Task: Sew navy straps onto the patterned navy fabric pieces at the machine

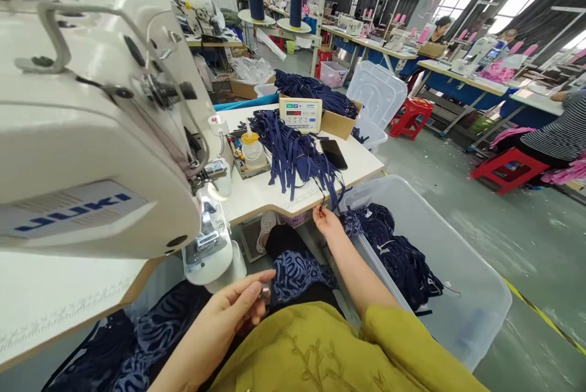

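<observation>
My right hand was out at the front edge of the tabletop, its fingertips pinched nearly closed on a thin dark strap. My left hand was nearer my body, fingers curled and thumb pressed in, gripping a small metal piece; most of that was hidden, so I could not tell what it was. A blue patterned garment lay over my lap, between my two hands and just beside my left fingertips; I could not tell whether they touched it.

Just beyond my right hand, a heap of navy straps spread over the tabletop, some ends hanging past its edge. Past the heap were a phone, a control panel and a cardboard box piled with more navy straps. To the right of my right hand stood a clear plastic tub, with dark blue clothes heaped inside.

Ahead of my left hand, and to its left, was the big white sewing machine; a small tray holding a bottle sat farther off. More blue clothes lay to the left of my left forearm. Well beyond my right hand, red stools stood on the floor.
</observation>
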`<state>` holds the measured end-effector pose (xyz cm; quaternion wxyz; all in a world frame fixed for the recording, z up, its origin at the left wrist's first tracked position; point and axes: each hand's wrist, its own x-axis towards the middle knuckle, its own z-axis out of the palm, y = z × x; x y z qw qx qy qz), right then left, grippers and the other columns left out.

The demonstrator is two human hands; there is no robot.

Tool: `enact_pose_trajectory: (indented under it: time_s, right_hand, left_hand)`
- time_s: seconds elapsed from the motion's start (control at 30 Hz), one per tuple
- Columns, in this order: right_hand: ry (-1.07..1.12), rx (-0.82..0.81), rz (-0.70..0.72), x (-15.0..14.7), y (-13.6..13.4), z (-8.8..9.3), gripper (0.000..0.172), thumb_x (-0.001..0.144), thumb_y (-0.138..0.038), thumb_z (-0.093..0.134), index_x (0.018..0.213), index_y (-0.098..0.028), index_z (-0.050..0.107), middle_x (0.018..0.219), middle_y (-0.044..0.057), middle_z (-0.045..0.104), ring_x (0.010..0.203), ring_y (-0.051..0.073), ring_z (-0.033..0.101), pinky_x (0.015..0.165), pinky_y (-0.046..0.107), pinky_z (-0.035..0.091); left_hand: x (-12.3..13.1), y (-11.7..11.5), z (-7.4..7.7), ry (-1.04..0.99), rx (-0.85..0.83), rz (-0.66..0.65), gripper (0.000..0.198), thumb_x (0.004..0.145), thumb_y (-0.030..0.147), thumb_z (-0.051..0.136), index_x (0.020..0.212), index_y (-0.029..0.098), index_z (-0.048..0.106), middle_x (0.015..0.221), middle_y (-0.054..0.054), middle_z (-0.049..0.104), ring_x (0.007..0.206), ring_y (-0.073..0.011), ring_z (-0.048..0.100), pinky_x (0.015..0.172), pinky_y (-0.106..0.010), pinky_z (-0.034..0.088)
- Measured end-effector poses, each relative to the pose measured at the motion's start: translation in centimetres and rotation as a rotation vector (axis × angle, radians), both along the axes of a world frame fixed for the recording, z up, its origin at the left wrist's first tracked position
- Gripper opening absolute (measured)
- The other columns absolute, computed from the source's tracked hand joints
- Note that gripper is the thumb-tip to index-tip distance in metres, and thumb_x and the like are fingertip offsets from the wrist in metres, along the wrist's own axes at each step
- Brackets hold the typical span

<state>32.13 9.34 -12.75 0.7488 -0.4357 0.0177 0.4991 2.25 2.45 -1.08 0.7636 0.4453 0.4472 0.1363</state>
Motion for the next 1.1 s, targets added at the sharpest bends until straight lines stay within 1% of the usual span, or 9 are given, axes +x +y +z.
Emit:
enact_pose_trajectory:
  time_s: [0.13, 0.27, 0.37, 0.43, 0.5, 0.57, 0.67, 0.83, 1.1]
  right_hand:
    - [-0.176, -0.054, 0.03, -3.2, -3.8, -0.9, 0.014, 0.09, -0.031, 0.059, 0.093, -0.018, 0.058, 0.093, 0.004, 0.064, 0.084, 0.016, 0.063, 0.074, 0.035, 0.054]
    - [-0.383, -0.046, 0.016, -6.8, -7.9, -0.4, 0.014, 0.087, -0.032, 0.06, 0.089, -0.022, 0.051, 0.106, 0.003, 0.06, 0.106, 0.016, 0.057, 0.097, 0.037, 0.044]
    - [-0.867, 0.093, 0.022, -7.8, -9.4, 1.3, 0.013, 0.09, -0.033, 0.054, 0.09, -0.023, 0.047, 0.11, 0.006, 0.054, 0.121, 0.02, 0.048, 0.105, 0.042, 0.034]
    - [-1.292, 0.247, 0.116, -7.8, -9.4, 2.7, 0.01, 0.094, -0.033, 0.045, 0.094, -0.022, 0.045, 0.1, 0.007, 0.055, 0.111, 0.022, 0.054, 0.098, 0.043, 0.039]
    - [-1.618, 0.325, 0.311, -7.6, -8.8, 4.1, 0.014, 0.097, -0.033, 0.039, 0.098, -0.021, 0.046, 0.09, 0.006, 0.056, 0.09, 0.02, 0.059, 0.083, 0.038, 0.046]
    - [-1.877, 0.322, 0.509, -7.3, -8.0, 5.2, 0.019, 0.096, -0.036, 0.042, 0.098, -0.019, 0.05, 0.083, 0.006, 0.058, 0.074, 0.019, 0.057, 0.068, 0.032, 0.044]
    - [-2.153, 0.333, 0.584, -7.2, -7.0, 6.1, 0.027, 0.094, -0.043, 0.048, 0.09, -0.018, 0.056, 0.073, 0.004, 0.059, 0.067, 0.018, 0.053, 0.062, 0.031, 0.036]
    - [-2.255, 0.341, 0.561, -7.6, -6.7, 6.6, 0.029, 0.094, -0.044, 0.049, 0.09, -0.017, 0.059, 0.072, 0.004, 0.059, 0.068, 0.018, 0.051, 0.063, 0.032, 0.031]
    - [-2.26, 0.284, 0.686, -7.6, -6.6, 6.9, 0.032, 0.097, -0.044, 0.04, 0.088, -0.019, 0.06, 0.073, 0.006, 0.061, 0.07, 0.018, 0.051, 0.065, 0.032, 0.029]
  left_hand:
    - [0.8, 0.1, 0.5, -0.107, -0.147, 0.182, 0.055, 0.066, 0.052, 0.076, 0.109, 0.02, 0.068, 0.074, 0.0, 0.058, 0.063, -0.0071, 0.048, 0.061, -0.019, 0.041]
    - [1.5, 0.4, 0.6, -0.204, -0.219, 0.262, 0.05, 0.064, 0.045, 0.079, 0.104, 0.017, 0.071, 0.082, -0.002, 0.061, 0.065, -0.006, 0.05, 0.064, -0.017, 0.044]
    - [1.7, 0.5, 0.5, -0.248, -0.237, 0.267, 0.045, 0.071, 0.041, 0.076, 0.108, 0.016, 0.069, 0.08, -0.002, 0.06, 0.062, -0.0051, 0.049, 0.063, -0.017, 0.044]
    - [1.7, 0.4, 0.3, -0.26, -0.227, 0.269, 0.044, 0.075, 0.038, 0.073, 0.113, 0.017, 0.067, 0.081, -0.002, 0.06, 0.062, -0.005, 0.049, 0.061, -0.016, 0.044]
    - [1.7, 0.4, 0.2, -0.274, -0.209, 0.276, 0.044, 0.078, 0.034, 0.071, 0.118, 0.018, 0.064, 0.084, -0.002, 0.06, 0.063, -0.0055, 0.05, 0.06, -0.016, 0.043]
    - [1.7, 0.3, 0.1, -0.295, -0.192, 0.293, 0.045, 0.08, 0.031, 0.069, 0.123, 0.02, 0.06, 0.085, -0.002, 0.06, 0.065, -0.006, 0.05, 0.06, -0.017, 0.043]
    - [1.7, 0.3, 0.1, -0.315, -0.168, 0.314, 0.048, 0.081, 0.028, 0.068, 0.127, 0.021, 0.056, 0.085, -0.002, 0.059, 0.064, -0.0061, 0.05, 0.06, -0.018, 0.043]
    - [2.0, 0.3, 0.1, -0.328, -0.171, 0.298, 0.054, 0.082, 0.027, 0.067, 0.133, 0.021, 0.049, 0.082, -0.001, 0.058, 0.062, -0.0054, 0.05, 0.062, -0.019, 0.043]
    - [2.5, 0.3, -0.6, -0.341, -0.199, 0.253, 0.057, 0.079, 0.032, 0.07, 0.13, 0.02, 0.05, 0.084, -0.002, 0.059, 0.062, -0.0057, 0.05, 0.057, -0.019, 0.039]
